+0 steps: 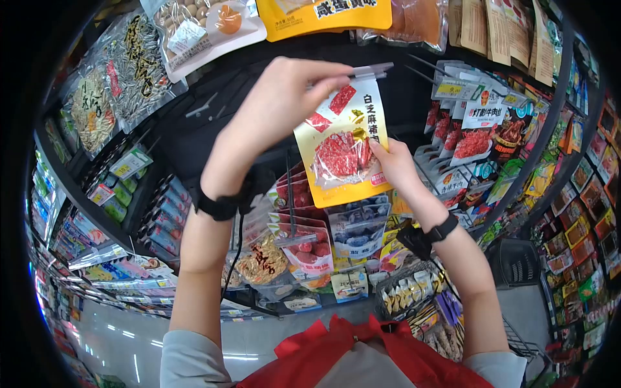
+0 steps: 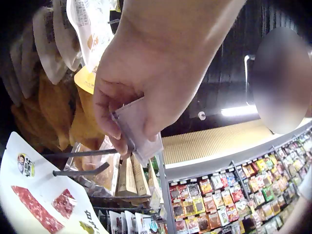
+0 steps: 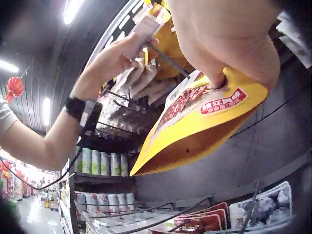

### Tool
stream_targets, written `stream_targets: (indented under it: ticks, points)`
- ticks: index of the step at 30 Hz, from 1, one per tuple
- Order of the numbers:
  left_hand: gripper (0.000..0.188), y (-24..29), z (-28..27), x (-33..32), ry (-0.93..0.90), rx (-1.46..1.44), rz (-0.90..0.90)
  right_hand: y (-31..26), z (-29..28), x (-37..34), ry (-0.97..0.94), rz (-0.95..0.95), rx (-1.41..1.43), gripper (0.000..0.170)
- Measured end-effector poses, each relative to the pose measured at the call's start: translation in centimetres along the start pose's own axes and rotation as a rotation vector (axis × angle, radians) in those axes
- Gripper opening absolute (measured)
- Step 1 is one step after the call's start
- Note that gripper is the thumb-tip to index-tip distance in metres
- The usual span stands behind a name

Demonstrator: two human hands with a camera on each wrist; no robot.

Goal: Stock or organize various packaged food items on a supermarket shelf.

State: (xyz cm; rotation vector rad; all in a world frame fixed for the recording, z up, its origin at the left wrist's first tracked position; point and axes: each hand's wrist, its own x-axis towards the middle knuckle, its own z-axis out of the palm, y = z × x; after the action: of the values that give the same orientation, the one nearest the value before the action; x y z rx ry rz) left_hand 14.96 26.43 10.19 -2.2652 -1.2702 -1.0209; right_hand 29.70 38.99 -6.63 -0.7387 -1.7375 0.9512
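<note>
Pouch [image 2: 41, 195] cut off by left wrist view's edge; far packets [image 2: 199, 204] illegible.

Snack bag [image 1: 339, 145]: white upper part, yellow lower part, red meat slices pictured on the front, dark Chinese print along one side, small red label low down. Roughly upright, slightly tilted, front toward the head camera; bottom gusset spread in the right wrist view. Right hand [image 1: 393, 165] gripped its lower side edge, thumb over the front. Clear plastic label holder [image 2: 139, 129]: flat, rectangular, pinched by the left hand [image 1: 291, 90] between thumb and fingers, just above the bag's top edge. Metal hook [image 2: 80, 170]: dark prong, upturned tip, near the bag's top in the left wrist view.
</note>
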Motion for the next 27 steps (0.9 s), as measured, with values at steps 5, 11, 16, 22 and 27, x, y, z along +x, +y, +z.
stream_targets:
  ticks: [5,11,16,22,27]
  points:
    - [0.032,-0.1,1.2,-1.7,0.136,0.221,0.215,3.0,1.9,6.5,-0.198,0.177,0.166,0.027]
    - [0.037,0.4,1.2,-2.5,0.151,0.271,0.215,5.3,4.8,13.0,-0.275,0.207,0.170,0.027]
    - [0.036,0.6,1.5,-3.1,0.181,0.295,0.204,4.7,6.6,15.1,-0.247,0.081,-0.040,0.028]
    - [0.036,0.6,1.5,-2.8,0.180,0.293,0.205,3.6,8.0,15.6,-0.113,-0.108,-0.325,0.032]
    - [0.036,0.4,1.9,-3.0,0.203,0.313,0.207,0.9,7.9,16.3,0.155,-0.529,-0.560,0.035]
